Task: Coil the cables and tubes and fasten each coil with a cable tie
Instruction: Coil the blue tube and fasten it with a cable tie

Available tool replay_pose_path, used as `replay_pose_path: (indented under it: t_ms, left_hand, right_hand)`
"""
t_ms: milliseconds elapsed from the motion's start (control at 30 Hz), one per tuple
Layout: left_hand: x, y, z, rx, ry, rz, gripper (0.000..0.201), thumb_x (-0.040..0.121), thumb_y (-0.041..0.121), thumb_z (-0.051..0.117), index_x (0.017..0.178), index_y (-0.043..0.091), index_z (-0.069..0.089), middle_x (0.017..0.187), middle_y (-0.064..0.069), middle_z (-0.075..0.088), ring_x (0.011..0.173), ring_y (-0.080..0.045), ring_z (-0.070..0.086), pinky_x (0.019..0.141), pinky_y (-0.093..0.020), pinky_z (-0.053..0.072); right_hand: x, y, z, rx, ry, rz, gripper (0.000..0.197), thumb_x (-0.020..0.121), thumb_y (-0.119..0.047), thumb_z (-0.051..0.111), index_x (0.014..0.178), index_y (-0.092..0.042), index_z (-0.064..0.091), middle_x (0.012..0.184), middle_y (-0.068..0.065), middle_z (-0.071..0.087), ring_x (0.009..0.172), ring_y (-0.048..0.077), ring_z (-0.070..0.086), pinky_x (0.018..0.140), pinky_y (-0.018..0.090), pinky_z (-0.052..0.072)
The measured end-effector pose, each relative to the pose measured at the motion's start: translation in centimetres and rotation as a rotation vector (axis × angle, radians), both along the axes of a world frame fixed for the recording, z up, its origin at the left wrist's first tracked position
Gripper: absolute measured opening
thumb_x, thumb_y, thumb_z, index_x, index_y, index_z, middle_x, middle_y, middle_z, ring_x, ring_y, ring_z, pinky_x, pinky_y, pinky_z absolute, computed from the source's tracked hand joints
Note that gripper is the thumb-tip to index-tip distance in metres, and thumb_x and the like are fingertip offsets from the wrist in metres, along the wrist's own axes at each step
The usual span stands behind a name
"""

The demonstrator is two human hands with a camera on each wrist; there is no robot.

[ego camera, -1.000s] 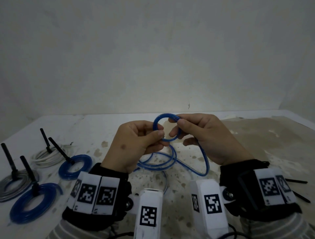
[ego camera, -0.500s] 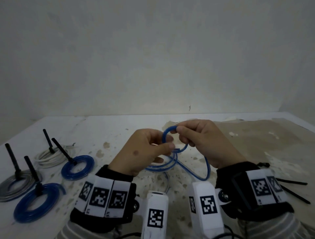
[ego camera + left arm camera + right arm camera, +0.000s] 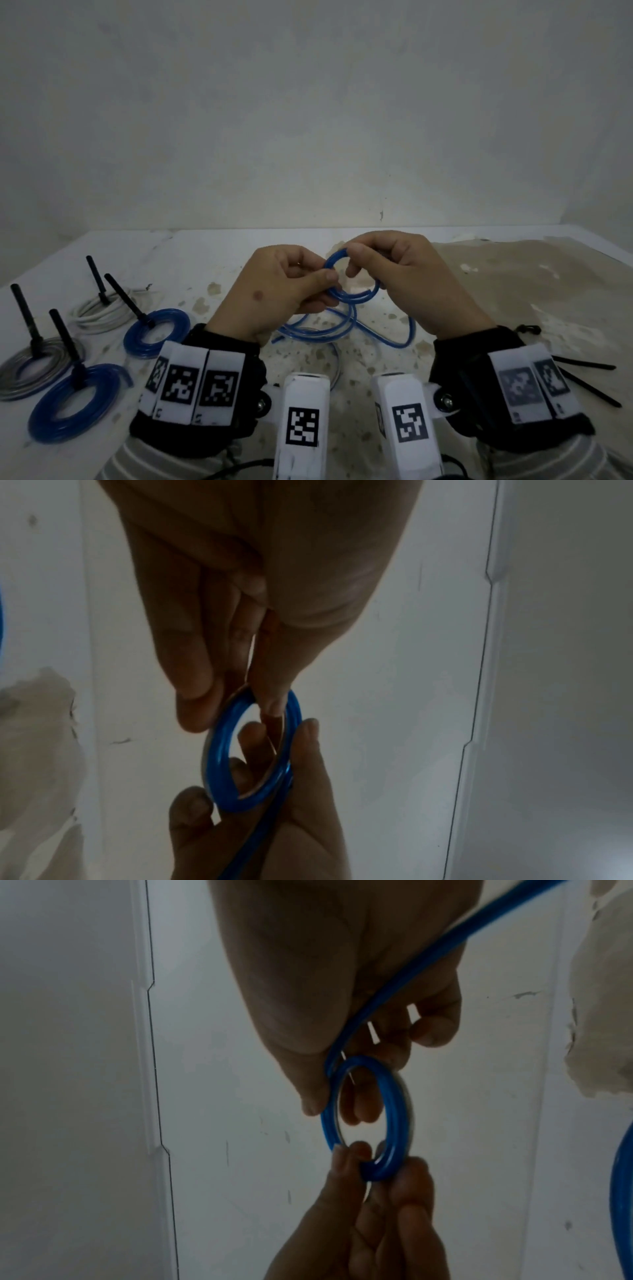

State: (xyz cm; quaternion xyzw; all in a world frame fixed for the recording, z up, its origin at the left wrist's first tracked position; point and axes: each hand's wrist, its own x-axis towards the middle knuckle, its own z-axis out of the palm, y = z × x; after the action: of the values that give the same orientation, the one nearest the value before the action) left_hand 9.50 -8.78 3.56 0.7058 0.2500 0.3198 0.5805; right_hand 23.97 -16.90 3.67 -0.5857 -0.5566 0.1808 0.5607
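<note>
Blue translucent plastic tube (image 3: 352, 294) is being held above the pale, stained table (image 3: 212, 253), its free length trailing down in loose loops onto the surface between the two wrists. The person's left hand (image 3: 284, 291) is pinching the small wound ring of tube between thumb and curled fingers on the ring's left side, and the right hand (image 3: 407, 277) is pinching the same ring at its top and right side, thumb pressed against the forefinger with the other fingers curled behind; in the wrist views the ring (image 3: 251, 753) is showing as a narrow oval caught between fingertips from both sides, with the tube's tail (image 3: 421, 961) running along the right palm. No readable writing is showing anywhere; the only markings are black-and-white square code tags (image 3: 303, 426) on the white blocks and bands worn at the wrists. On the table's left, four finished coils are lying near one another: a large blue tube coil (image 3: 72, 404), a small blue tube coil (image 3: 156, 332), a grey cable coil (image 3: 30, 366) and a white cable coil (image 3: 99, 308), each with a black cable tie tail (image 3: 65, 339) sticking up. Loose black cable ties (image 3: 589, 383) are lying on the table just beyond the right wrist.
</note>
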Motion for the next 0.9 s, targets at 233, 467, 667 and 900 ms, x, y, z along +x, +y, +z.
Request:
replay_pose_path:
  t_ms: [233, 467, 667, 900]
  left_hand:
    - [0.2, 0.4, 0.2, -0.22, -0.252, 0.06, 0.006, 0.078, 0.007, 0.061, 0.08, 0.002, 0.059, 0.063, -0.005, 0.07, 0.059, -0.017, 0.069, 0.053, -0.019, 0.054]
    - [1.2, -1.5, -0.7, -0.127, -0.03, -0.135, 0.013, 0.071, 0.01, 0.07, 0.079, 0.004, 0.061, 0.073, -0.006, 0.07, 0.07, -0.018, 0.071, 0.064, -0.026, 0.058]
    - [1.5, -1.3, -1.5, -0.02, 0.099, -0.039, 0.01, 0.079, 0.008, 0.069, 0.088, 0.005, 0.066, 0.083, -0.01, 0.071, 0.071, -0.019, 0.071, 0.069, -0.033, 0.059]
    - [0.2, -0.3, -0.3, 0.201, 0.093, 0.017, 0.016, 0.074, 0.013, 0.074, 0.088, 0.017, 0.068, 0.083, -0.008, 0.07, 0.07, -0.02, 0.067, 0.063, -0.032, 0.056]
  right_hand:
    - [0.8, 0.1, -0.2, 0.039, 0.255, 0.09, 0.018, 0.092, -0.012, 0.05, 0.095, -0.01, 0.068, 0.076, -0.001, 0.068, 0.063, 0.008, 0.053, 0.056, 0.022, 0.045]
    - [0.5, 0.1, -0.2, 0.121, 0.282, 0.026, 0.021, 0.092, -0.008, 0.048, 0.085, -0.004, 0.068, 0.062, 0.001, 0.055, 0.058, 0.014, 0.046, 0.054, 0.02, 0.041]
    - [0.5, 0.1, -0.2, 0.072, 0.284, 0.087, 0.018, 0.091, -0.008, 0.05, 0.096, -0.015, 0.067, 0.062, -0.001, 0.06, 0.062, 0.012, 0.054, 0.062, 0.023, 0.046]
    - [0.5, -0.3, -0.2, 0.007, 0.155, 0.157, 0.015, 0.088, 0.0, 0.054, 0.089, -0.008, 0.067, 0.059, 0.006, 0.062, 0.058, 0.018, 0.056, 0.06, 0.023, 0.051]
